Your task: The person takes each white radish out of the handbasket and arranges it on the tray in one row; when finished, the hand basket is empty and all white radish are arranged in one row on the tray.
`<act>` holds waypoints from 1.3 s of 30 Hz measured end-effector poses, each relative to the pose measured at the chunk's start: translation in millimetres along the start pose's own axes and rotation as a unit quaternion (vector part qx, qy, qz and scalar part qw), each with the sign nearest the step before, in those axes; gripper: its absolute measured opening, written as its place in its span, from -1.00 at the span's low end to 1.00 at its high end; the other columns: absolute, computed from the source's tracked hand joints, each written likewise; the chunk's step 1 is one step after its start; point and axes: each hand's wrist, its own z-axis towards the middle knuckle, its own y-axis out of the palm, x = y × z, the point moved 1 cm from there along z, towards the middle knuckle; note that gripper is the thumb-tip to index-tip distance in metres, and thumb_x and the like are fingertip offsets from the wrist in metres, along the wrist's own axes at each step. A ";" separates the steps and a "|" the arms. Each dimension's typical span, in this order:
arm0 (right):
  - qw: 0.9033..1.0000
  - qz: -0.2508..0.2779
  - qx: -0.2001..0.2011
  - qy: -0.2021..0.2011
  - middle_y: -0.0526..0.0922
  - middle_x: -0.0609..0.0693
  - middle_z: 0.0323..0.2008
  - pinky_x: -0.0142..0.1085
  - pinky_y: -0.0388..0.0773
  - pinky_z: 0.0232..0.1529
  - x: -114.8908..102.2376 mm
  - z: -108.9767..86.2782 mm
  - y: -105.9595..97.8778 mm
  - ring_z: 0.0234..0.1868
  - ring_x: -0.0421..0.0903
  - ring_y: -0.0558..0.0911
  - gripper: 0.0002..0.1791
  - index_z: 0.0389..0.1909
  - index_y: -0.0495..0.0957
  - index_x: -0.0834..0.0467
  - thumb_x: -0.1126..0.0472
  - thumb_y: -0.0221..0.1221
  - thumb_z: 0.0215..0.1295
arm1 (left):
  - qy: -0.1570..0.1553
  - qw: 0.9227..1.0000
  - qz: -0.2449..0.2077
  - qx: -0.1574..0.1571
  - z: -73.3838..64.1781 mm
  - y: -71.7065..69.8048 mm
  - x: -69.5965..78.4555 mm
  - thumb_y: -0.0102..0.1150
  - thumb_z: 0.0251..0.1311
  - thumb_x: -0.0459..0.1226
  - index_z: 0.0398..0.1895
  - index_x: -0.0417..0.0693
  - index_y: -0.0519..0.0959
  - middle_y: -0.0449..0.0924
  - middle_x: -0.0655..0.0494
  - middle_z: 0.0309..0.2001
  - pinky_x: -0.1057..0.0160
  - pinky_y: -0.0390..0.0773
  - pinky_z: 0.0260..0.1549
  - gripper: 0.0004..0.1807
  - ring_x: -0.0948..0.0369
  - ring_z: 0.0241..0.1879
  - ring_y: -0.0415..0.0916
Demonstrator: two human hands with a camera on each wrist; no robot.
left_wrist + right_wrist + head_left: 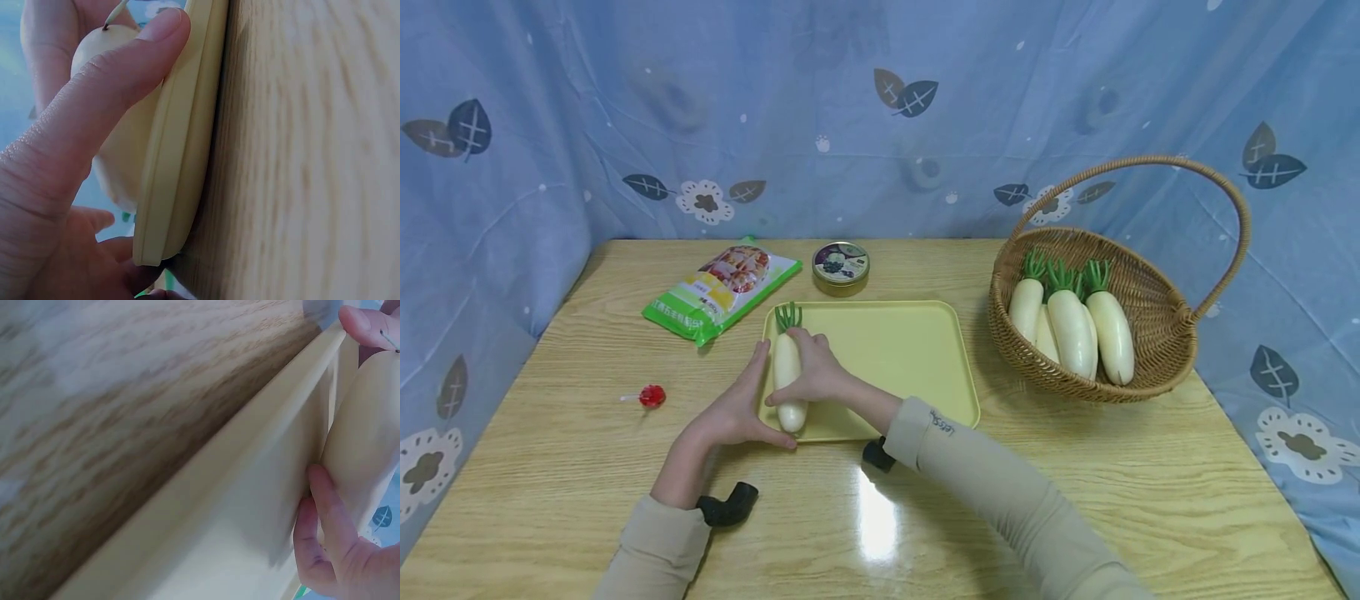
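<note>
A white radish (787, 367) with a green top lies lengthwise at the left end of the yellow tray (895, 358). Across the radish reaches my right hand (815, 371), gripping it with thumb and fingers. My left hand (737, 408) spreads around the tray's near left corner. In the left wrist view, its thumb (134, 59) lies straight against the tray's rim (178, 137), and the other fingers are partly hidden behind the corner. The right wrist view shows the right hand's fingers (331, 519) against the radish (369, 419), low beside the tray floor.
A wicker basket (1165, 367) with a tall handle holds several white radishes (1070, 333) on the right. Behind the tray stand a round tin (841, 267) and a green-edged food packet (722, 287). A red lollipop (652, 396) lies at left.
</note>
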 end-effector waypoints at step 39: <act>0.999 0.013 -0.028 -0.023 0.24 0.22 0.13 -0.27 0.43 -0.07 3.6 -6.8 -15.1 0.01 -0.06 0.35 0.17 0.39 -0.05 0.14 -0.04 0.45 -0.20 | 0.030 0.999 -0.027 0.010 0.5 1.7 0.4 0.61 -0.55 -0.10 0.38 -0.08 -0.57 -0.45 -0.16 0.42 -0.15 -0.10 0.25 0.62 -0.07 0.37 -0.31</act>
